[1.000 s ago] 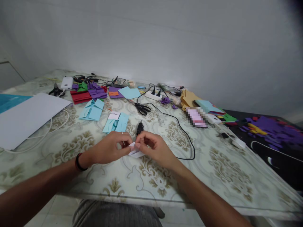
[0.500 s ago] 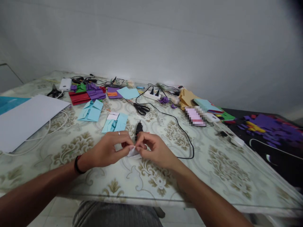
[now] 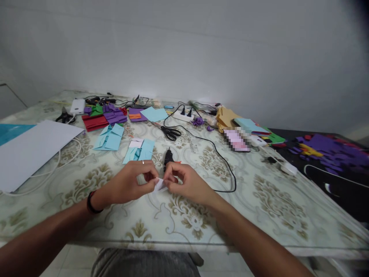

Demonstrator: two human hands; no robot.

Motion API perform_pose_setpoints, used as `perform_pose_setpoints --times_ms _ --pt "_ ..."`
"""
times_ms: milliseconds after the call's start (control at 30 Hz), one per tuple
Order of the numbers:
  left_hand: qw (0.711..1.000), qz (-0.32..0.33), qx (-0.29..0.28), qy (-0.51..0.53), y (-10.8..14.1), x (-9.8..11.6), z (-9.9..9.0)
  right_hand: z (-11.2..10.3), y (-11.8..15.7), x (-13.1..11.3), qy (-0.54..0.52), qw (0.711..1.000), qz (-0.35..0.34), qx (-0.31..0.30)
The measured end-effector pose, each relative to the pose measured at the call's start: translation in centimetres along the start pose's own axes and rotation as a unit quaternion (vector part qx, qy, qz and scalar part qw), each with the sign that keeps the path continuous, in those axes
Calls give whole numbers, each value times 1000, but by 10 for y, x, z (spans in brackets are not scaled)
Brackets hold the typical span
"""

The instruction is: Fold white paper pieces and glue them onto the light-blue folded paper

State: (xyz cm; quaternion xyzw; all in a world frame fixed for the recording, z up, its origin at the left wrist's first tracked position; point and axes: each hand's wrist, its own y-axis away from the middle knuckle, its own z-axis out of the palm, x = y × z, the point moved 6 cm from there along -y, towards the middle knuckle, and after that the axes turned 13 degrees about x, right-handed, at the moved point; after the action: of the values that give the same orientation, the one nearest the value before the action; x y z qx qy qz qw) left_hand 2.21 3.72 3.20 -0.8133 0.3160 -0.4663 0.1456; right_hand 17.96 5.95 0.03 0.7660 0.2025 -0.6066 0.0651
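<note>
The left hand [image 3: 136, 181] grips the left side of a small white paper [image 3: 159, 186] between thumb and fingers. The right hand [image 3: 184, 181] pinches the same paper from the right side. The paper is located between the two hands, above or on the near part of the table [image 3: 201, 223]; contact with the surface cannot be determined.

A black glue gun [image 3: 168, 157] lies directly beyond the right hand, nozzle directed away from the person. Its rear portion is hidden by the hand. Two folded light-blue papers are positioned beyond the left hand: the nearer unit [image 3: 139, 151] carries a white section at its upper left corner; the farther unit [image 3: 108, 137] lies to its left. Black-handled scissors [image 3: 170, 133] lie beyond the glue gun, near a white power strip [image 3: 183, 115] holding two black plugs [image 3: 186, 112].
</note>
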Motion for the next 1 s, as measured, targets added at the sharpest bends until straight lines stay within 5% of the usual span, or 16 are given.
perform_pose_setpoints --times_ms 133,367,600,1000 --pt "999 3 -25 -32 2 -1 6 1 0 -3 13 1000 -18 1" --pt "998 -53 25 -15 -1 -4 -3 0 0 -20 43 995 -91 3" --pt "990 -134 22 45 -2 -11 -3 -1 0 -13 76 995 -54 29" --pt "993 -113 -41 -11 1 -11 5 -2 1 -12 43 998 -48 12"
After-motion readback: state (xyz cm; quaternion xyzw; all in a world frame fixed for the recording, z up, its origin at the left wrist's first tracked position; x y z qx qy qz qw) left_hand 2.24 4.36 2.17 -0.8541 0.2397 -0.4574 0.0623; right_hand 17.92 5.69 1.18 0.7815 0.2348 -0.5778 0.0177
